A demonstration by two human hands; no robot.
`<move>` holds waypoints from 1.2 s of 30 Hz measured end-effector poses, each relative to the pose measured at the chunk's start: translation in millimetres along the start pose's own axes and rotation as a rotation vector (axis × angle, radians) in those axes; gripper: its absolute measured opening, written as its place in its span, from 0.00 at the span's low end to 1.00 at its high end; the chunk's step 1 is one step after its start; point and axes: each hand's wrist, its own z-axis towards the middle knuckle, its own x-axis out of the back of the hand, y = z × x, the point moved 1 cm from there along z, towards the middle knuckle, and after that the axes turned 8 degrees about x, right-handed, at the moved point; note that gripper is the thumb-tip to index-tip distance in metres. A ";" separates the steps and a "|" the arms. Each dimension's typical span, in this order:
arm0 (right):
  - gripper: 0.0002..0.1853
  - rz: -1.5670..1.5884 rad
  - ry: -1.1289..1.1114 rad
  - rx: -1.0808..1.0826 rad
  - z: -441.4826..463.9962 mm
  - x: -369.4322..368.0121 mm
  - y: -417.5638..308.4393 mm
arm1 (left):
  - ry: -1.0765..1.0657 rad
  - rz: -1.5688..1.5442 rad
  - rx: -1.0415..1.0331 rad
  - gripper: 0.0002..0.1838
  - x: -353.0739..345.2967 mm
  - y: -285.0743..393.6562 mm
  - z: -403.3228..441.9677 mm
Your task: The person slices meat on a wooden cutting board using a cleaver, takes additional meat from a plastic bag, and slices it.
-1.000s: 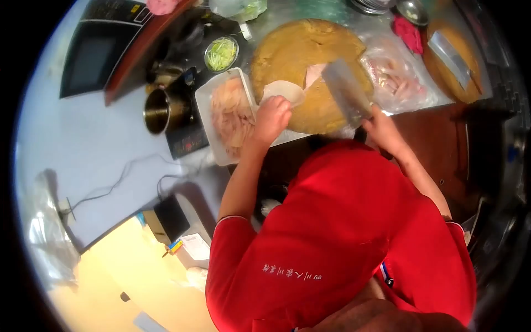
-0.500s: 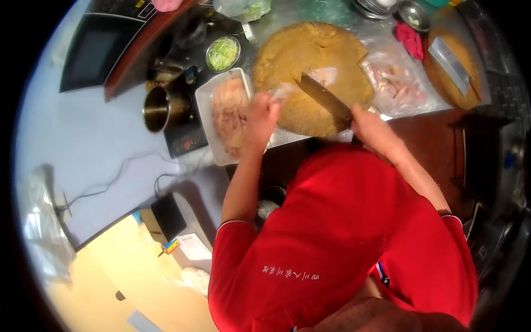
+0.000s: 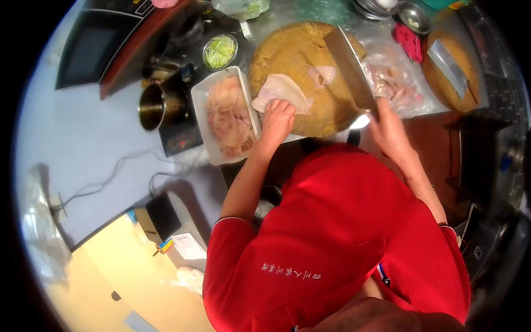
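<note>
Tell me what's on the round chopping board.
On the round chopping board lie a pale meat slice, the left hand at its edge, and a smaller piece. The cleaver in the right hand hides part of the board; anything beneath the slice is covered.

From here I see a flat, pale pink piece of meat at about 8 o'clock on the round brown board. A smaller pink bit lies apart from it, near the middle. The big knife slants across the 3 o'clock side, its wide grey blade pointing to 11 o'clock.
</note>
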 end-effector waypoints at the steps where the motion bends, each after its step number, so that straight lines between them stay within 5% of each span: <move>1: 0.13 0.000 -0.098 -0.082 3.1 -6.0 -1.3 | 0.003 -0.004 -0.001 0.10 0.0 -0.8 1.1; 3: 0.11 -0.002 -0.293 -0.245 8.0 -17.9 -0.4 | -0.007 -0.023 0.023 0.10 0.8 -2.3 1.9; 7: 0.10 -0.095 -0.482 -0.105 20.5 -35.1 16.4 | -0.006 -0.044 0.055 0.10 4.2 2.1 2.5; 14: 0.13 0.014 -0.424 -0.152 -16.6 -17.7 24.4 | 0.072 -0.224 0.096 0.14 12.6 21.1 10.2; 19: 0.19 0.278 -0.455 -0.613 -34.9 17.6 14.7 | 0.054 -0.209 0.176 0.11 -10.7 33.8 72.0; 21: 0.19 0.288 -0.491 -0.791 -33.8 23.3 8.4 | -0.045 -0.067 0.236 0.12 -25.3 34.6 104.2; 23: 0.18 0.282 -0.341 -0.533 -62.3 3.8 42.4 | -0.190 0.037 0.286 0.14 -32.2 35.1 123.9; 28: 0.18 0.450 -0.272 -0.704 -67.7 0.2 39.4 | -0.566 0.146 0.270 0.20 -55.8 33.7 147.8; 34: 0.17 0.483 -0.250 -0.641 -68.3 2.0 37.6 | -0.291 -0.502 0.434 0.18 -29.4 16.4 127.4; 36: 0.16 0.457 -0.264 -0.650 -67.0 3.1 40.5 | -0.302 -0.652 0.740 0.13 8.8 12.7 118.3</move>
